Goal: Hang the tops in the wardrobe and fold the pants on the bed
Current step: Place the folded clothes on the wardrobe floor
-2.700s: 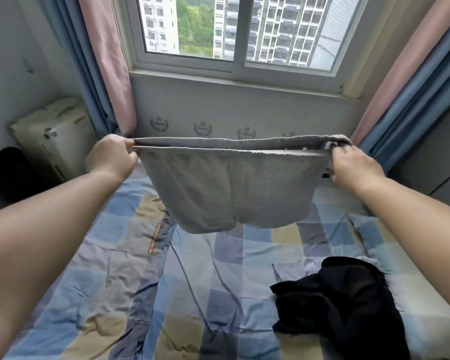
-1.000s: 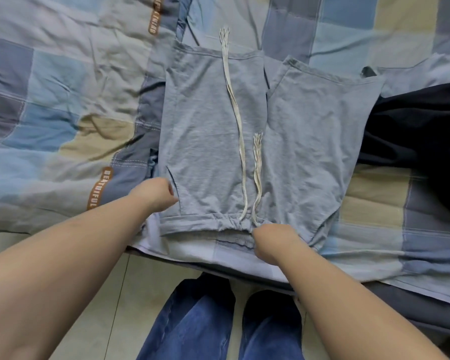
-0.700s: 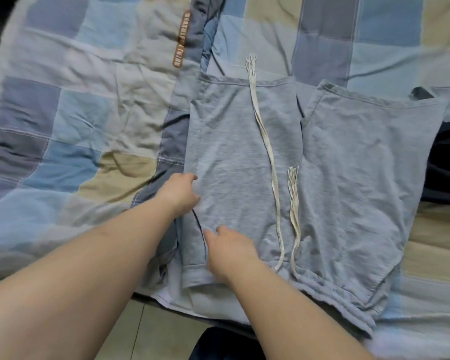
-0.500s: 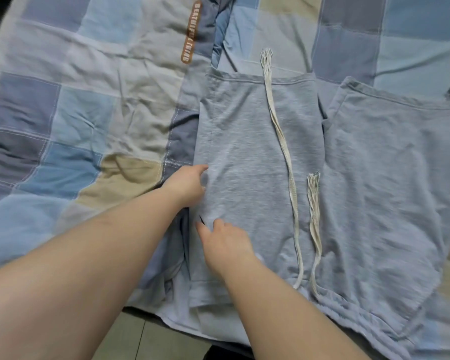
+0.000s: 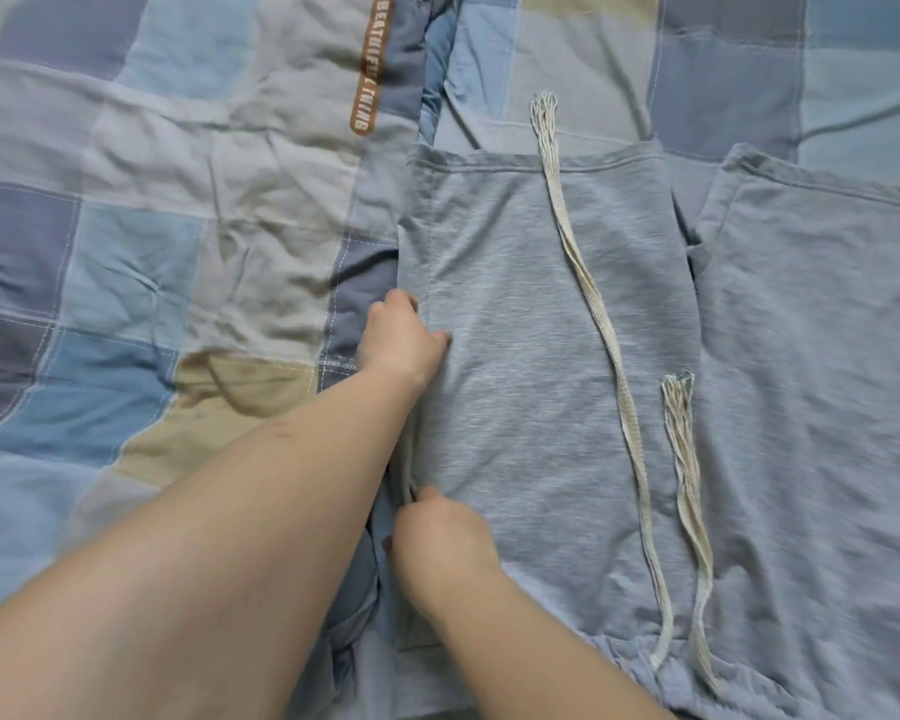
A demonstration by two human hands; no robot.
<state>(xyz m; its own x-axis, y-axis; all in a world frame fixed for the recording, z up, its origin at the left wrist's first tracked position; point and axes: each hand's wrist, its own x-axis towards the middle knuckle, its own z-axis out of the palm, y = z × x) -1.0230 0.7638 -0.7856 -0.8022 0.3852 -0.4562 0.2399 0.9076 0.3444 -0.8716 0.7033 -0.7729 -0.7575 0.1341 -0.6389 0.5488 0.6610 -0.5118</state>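
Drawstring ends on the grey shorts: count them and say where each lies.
2. One frayed drawstring end lies past the left leg's hem on the quilt; the other lies between the legs.

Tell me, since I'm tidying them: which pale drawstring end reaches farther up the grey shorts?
The left cream drawstring end: its frayed tassel lies beyond the leg hem on the checked bedcover; the right end stops mid-leg.

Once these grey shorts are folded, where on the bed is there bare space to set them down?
The checked bedspread left of the grey shorts, out past the orange lettered strip, lies bare. A narrower bare band runs above the leg hems. The right side is crowded: shorts, drawstrings, and the left hand and right hand on the shorts' left edge.
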